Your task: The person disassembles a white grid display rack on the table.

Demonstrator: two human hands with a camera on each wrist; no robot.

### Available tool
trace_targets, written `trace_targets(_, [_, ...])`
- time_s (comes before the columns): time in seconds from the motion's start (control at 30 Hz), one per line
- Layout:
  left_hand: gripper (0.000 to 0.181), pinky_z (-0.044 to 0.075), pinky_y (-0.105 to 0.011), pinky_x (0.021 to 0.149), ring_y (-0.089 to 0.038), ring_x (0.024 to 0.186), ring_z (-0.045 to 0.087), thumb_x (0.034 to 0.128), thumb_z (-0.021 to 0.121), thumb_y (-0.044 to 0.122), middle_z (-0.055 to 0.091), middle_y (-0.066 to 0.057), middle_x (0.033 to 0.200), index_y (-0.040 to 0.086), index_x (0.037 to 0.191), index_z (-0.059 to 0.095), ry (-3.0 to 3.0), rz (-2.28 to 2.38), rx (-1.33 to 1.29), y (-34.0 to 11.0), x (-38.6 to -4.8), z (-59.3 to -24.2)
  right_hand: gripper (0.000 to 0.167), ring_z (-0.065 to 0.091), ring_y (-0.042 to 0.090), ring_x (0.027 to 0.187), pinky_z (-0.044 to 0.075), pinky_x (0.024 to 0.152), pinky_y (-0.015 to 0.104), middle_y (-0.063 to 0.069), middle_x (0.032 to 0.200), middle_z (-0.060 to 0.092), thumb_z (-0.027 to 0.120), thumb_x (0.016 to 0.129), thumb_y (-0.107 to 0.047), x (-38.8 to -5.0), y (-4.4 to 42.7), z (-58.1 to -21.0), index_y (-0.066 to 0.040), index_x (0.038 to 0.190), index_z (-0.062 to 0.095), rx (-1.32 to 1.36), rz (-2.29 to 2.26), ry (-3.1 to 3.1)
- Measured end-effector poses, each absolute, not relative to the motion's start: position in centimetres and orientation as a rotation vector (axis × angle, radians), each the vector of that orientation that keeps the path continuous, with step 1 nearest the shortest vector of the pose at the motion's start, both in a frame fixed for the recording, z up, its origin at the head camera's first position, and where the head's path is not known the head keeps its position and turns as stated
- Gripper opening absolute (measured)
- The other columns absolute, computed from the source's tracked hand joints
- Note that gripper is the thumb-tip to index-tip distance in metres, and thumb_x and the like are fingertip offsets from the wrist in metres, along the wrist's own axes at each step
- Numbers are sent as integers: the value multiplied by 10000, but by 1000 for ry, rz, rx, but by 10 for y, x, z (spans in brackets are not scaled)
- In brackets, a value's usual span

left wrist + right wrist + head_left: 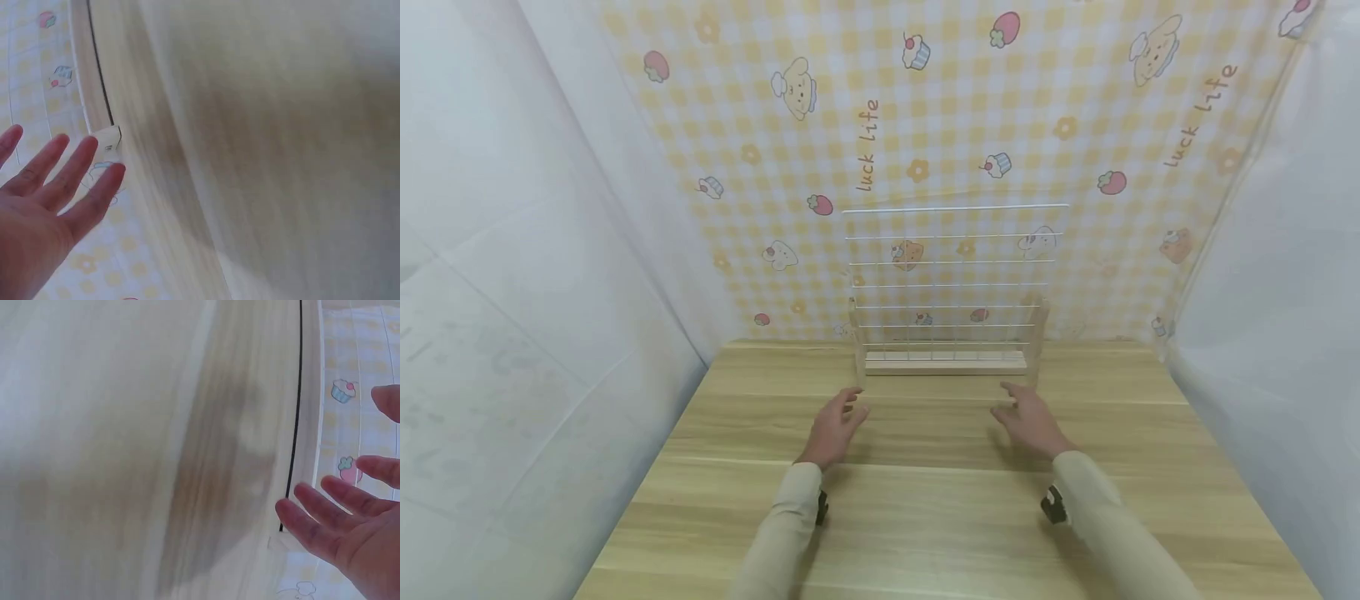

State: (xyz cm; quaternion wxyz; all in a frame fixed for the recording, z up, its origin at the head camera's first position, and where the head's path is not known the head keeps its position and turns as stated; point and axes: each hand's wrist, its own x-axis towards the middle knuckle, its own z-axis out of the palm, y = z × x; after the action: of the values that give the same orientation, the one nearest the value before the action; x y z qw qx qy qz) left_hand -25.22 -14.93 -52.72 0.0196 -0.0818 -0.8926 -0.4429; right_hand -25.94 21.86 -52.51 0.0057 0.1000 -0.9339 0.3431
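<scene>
A: Where does the rack (947,286) sit?
B: It stands on the table (940,533), with the checked cloth (925,108) rising behind it.

A: Which way does it run?
B: Its long axis goes from left to right, roughly parallel to the cloth. The thin white wires form an upright grid with its broad face towards the person. A pale wooden bar (945,362) follows that same line along the rack's foot, between a left wooden end (858,342) and a right wooden end (1037,342).

A: And the left hand (832,429)?
B: Just in front of the rack's left end, fingers spread and a little bent, pointing towards it. Whether a fingertip touches the wood, I cannot tell.

A: The right hand (1030,421)?
B: In front of the rack's right end, fingers also loose and apart, reaching inwards. Contact is unclear there too.

A: What else lies around the rack?
B: A white sheet hangs well to its left (512,250) and another well to its right (1285,275). Nearer the person than the rack, two pale sleeves (778,533) cover the forearms.
</scene>
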Motion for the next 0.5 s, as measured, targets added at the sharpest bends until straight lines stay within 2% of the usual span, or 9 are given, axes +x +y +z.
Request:
trace_targets(0.17, [460,503,-573,1029,-384,1281,581,1022,554,380,560,-176,1431,167,1426,500,-2712,-1585,-190,-154,-262,-521,603,625,501,1143,563,911,568,388,1361,517,595,998,-239,-267,229,-517,64,1477,389,271,1129,-2942])
trace_targets(0.4, [516,498,-563,1040,-421,1251,594,1011,582,347,581,-206,1416,94,1449,477,-2645,-1665,-199,-162,-280,-506,612,640,494,1126,571,894,558,384,1340,540,594,1001,-266,-280,244,-503,76,1465,387,300,1089,-2956])
trace_targets(0.5, [523,497,-559,1047,-417,1268,582,1002,605,308,564,-194,1436,103,1461,462,-2641,-1681,-196,-167,-291,-499,634,633,502,1136,565,906,566,389,1342,542,597,1006,-277,-285,253,-494,83,1476,369,319,1085,-2948])
